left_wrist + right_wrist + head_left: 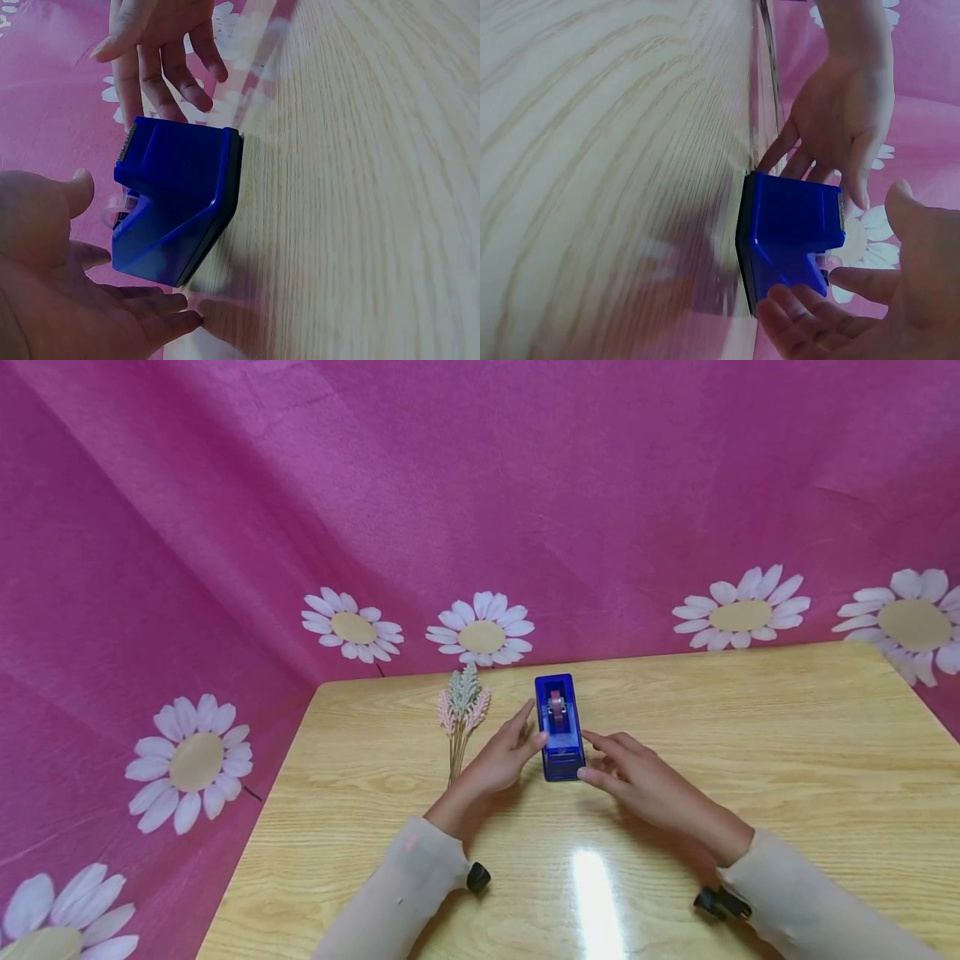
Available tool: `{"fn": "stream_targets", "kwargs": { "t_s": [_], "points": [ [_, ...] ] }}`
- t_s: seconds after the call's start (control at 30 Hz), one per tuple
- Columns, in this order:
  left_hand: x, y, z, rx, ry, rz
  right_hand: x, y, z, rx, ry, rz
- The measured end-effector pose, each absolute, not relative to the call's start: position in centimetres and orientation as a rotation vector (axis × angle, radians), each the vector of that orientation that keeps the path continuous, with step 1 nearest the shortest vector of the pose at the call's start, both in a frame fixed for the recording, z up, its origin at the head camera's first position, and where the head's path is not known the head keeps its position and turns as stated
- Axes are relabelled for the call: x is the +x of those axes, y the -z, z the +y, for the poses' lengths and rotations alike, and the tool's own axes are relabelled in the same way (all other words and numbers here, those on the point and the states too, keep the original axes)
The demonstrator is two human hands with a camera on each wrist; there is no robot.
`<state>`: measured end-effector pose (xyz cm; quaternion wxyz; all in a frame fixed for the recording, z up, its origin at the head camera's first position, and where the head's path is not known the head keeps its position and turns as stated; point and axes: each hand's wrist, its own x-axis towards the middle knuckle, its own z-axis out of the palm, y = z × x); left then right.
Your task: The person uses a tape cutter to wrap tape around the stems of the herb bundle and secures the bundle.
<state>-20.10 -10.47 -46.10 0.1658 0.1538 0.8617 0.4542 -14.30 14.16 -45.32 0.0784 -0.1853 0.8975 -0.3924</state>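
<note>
Tape dispenser (558, 728) stands between both hands, left hand (501, 758) and right hand (636, 774) spread, fingertips at its sides; bare surface (750, 735) lies right, sprig (462, 710) left.

No readable txt, labels, brands or nos. anywhere: none on the blue tape dispenser (559, 727), the table (750, 760) or the daisy-print cloth (225, 527) at 12 o'clock.
</note>
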Motion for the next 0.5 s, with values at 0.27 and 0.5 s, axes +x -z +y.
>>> {"fn": "stream_targets", "kwargs": {
  "t_s": [0.27,0.5],
  "points": [
    [-20.6,46.6,-9.8,0.412,-1.400,2.430,-14.9,45.6,13.1,-0.493,1.250,2.636],
    [-20.8,46.9,-9.2,0.334,-1.569,2.294,-15.6,45.9,12.2,-0.472,1.354,2.584]
  ]
}}
